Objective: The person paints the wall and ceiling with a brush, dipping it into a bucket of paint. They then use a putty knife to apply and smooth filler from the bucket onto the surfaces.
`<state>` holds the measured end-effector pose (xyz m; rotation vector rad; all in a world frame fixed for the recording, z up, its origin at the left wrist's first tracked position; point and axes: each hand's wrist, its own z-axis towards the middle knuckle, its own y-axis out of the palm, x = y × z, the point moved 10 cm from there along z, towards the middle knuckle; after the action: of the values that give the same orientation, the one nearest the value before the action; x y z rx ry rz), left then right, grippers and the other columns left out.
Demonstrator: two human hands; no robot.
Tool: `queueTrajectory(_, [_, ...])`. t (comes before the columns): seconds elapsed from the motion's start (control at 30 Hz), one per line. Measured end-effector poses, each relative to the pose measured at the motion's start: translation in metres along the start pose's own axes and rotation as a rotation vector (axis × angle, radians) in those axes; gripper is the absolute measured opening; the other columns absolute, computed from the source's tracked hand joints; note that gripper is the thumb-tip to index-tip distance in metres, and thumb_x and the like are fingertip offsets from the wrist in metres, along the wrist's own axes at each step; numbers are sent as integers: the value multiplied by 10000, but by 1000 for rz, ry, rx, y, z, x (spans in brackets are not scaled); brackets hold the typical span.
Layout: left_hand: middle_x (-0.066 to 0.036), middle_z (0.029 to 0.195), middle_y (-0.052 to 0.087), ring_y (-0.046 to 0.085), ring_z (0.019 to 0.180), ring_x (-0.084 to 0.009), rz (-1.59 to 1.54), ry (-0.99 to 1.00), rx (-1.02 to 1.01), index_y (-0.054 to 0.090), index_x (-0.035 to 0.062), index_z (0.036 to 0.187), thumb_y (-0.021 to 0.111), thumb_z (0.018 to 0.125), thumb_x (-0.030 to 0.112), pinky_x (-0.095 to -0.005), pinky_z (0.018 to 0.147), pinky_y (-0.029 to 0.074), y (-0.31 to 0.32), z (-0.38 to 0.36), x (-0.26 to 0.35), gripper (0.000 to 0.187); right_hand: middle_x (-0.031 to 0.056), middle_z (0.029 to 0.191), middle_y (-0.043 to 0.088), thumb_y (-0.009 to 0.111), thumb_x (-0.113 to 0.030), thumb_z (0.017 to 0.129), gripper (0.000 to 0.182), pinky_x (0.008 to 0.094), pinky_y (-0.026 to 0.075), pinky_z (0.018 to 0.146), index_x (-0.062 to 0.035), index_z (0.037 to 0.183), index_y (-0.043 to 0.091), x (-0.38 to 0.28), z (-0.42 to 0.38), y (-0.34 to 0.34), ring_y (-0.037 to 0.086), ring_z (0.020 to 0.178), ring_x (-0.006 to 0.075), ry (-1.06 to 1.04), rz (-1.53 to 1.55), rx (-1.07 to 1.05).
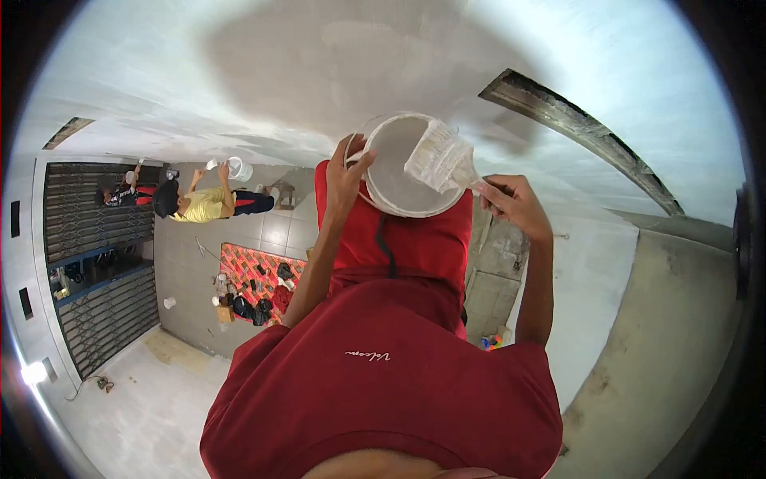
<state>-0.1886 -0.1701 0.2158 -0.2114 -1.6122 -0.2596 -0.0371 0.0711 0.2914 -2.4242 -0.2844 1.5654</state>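
In front of my red trousers is a white bucket (384,172) with a pale inside, tilted so that its mouth faces the camera. My left hand (349,172) grips it at the left side of the rim, fingers closed around the edge. A wide paintbrush (441,157), its bristles coated in white, lies across the right part of the bucket's mouth. The fingers of my right hand (515,206) are closed on the brush handle, just outside the rim.
A white-streaked wall (359,48) with a long dark slot (582,128) rises before me. To the left, a person in a yellow shirt (203,203) holds a white bucket (239,169); another person (124,194) is farther off. Bags lie on a patterned mat (239,263) near folding shutters (100,215).
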Motion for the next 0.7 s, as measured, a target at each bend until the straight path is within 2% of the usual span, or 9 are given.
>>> queueTrajectory(0.07, [-190, 1153, 591, 556, 1084, -227, -122, -23, -33, 490, -13, 1256, 674, 845, 214, -338, 937, 433, 4, -3, -5, 505, 45, 649, 616, 601, -253, 906, 284, 259, 401, 472, 7, 808, 659, -18, 2, -1, 524, 508, 114, -77, -213, 53])
queueTrajectory(0.13, [-217, 1263, 533, 498, 1192, -238, -213, -95, -92, 441, 0, 1308, 642, 868, 210, -349, 1015, 366, 14, -5, 1, 527, 119, 682, 636, 609, -223, 877, 250, 337, 442, 530, 11, 808, 667, -49, 9, 12, 582, 556, 219, -242, -566, 114])
queueTrajectory(0.17, [-231, 1269, 526, 502, 1188, -252, -192, -78, -93, 428, 3, 1317, 632, 872, 200, -353, 1016, 365, 17, -7, 9, 528, 156, 698, 646, 613, -208, 862, 234, 376, 463, 558, 13, 808, 671, -62, 14, 22, 611, 581, 271, -326, -747, 151])
queueTrajectory(0.23, [-232, 1267, 527, 502, 1188, -256, -205, -77, -95, 433, 1, 1312, 630, 872, 198, -355, 1020, 361, 19, -7, 8, 521, 220, 737, 628, 599, -131, 793, 160, 452, 485, 646, 8, 781, 676, -68, 32, 50, 630, 694, 362, -384, -891, 148])
queueTrajectory(0.3, [-232, 1263, 529, 503, 1188, -259, -208, -77, -98, 435, -1, 1309, 628, 873, 197, -356, 1023, 357, 22, -9, 6, 517, 157, 718, 660, 595, -105, 732, 105, 407, 520, 637, -54, 711, 684, -45, 72, 83, 667, 719, 329, -327, -1197, 61])
queueTrajectory(0.37, [-232, 1257, 533, 505, 1188, -263, -203, -67, -96, 433, -3, 1309, 626, 873, 198, -358, 1025, 355, 22, -8, 5, 517, 127, 725, 677, 626, -123, 708, 78, 399, 528, 589, -86, 698, 694, -41, 91, 109, 682, 694, 281, -459, -1298, 103])
queueTrajectory(0.47, [-232, 1256, 533, 505, 1188, -263, -169, -76, -98, 427, -8, 1309, 628, 871, 199, -360, 1029, 349, 22, -9, 12, 524, 144, 695, 661, 602, -99, 708, 97, 398, 516, 603, -85, 647, 677, -26, 111, 123, 671, 681, 296, -378, -1301, 117])
queueTrajectory(0.57, [-230, 1252, 536, 508, 1182, -261, -149, -82, -98, 429, -2, 1310, 635, 868, 204, -360, 1027, 349, 22, -10, 14, 529, 125, 702, 671, 597, -102, 723, 102, 388, 516, 597, -95, 681, 689, -29, 113, 118, 677, 678, 281, -226, -1330, 71])
queueTrajectory(0.7, [-217, 1212, 563, 525, 1152, -247, -177, -87, -94, 437, 2, 1300, 638, 866, 189, -358, 1009, 365, 23, -8, 6, 513, 129, 712, 676, 598, -111, 730, 108, 390, 524, 613, -95, 720, 704, -20, 118, 118, 680, 689, 284, -210, -1302, 111])
